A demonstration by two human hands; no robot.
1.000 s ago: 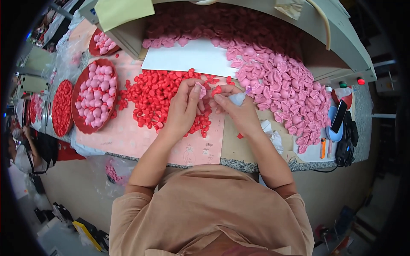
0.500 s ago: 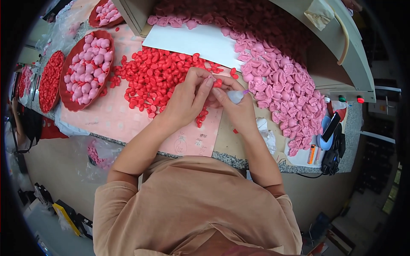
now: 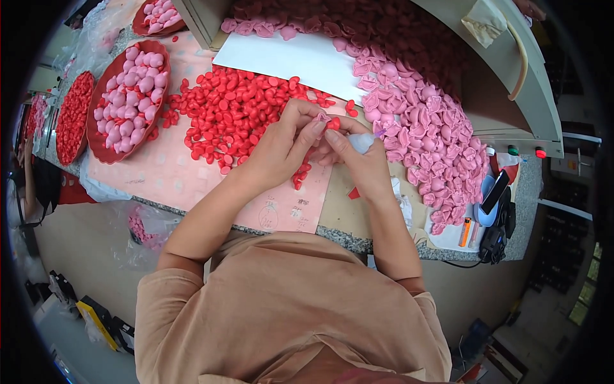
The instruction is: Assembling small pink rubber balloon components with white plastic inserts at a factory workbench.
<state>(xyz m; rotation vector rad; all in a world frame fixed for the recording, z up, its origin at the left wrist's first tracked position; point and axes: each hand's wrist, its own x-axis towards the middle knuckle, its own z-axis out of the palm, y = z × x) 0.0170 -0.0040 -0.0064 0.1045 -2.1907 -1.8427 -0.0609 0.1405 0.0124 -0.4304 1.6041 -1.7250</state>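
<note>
Over to the left, a scalloped red dish [image 3: 102, 152] holds pink balls [image 3: 131, 96] and red bits; the oval dish [image 3: 82, 151] beside it, red pieces [image 3: 74, 115]. The left hand [image 3: 279, 147] pinches a pink cupped piece [image 3: 322, 118] just beside the small red bead [image 3: 333, 123] in the right hand [image 3: 366, 166], which also grips a translucent squeeze bottle [image 3: 362, 143].

Heap [image 3: 224, 115] right of bowl [image 3: 104, 152]

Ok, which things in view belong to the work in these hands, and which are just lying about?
Seemingly part of the work:
pink piece in the left hand
red piece and translucent bottle in the right hand
red heap
pink heap
scalloped red tray of pink and red pieces

Probably just lying about:
black phone
crumpled white tissue
orange stick
</note>
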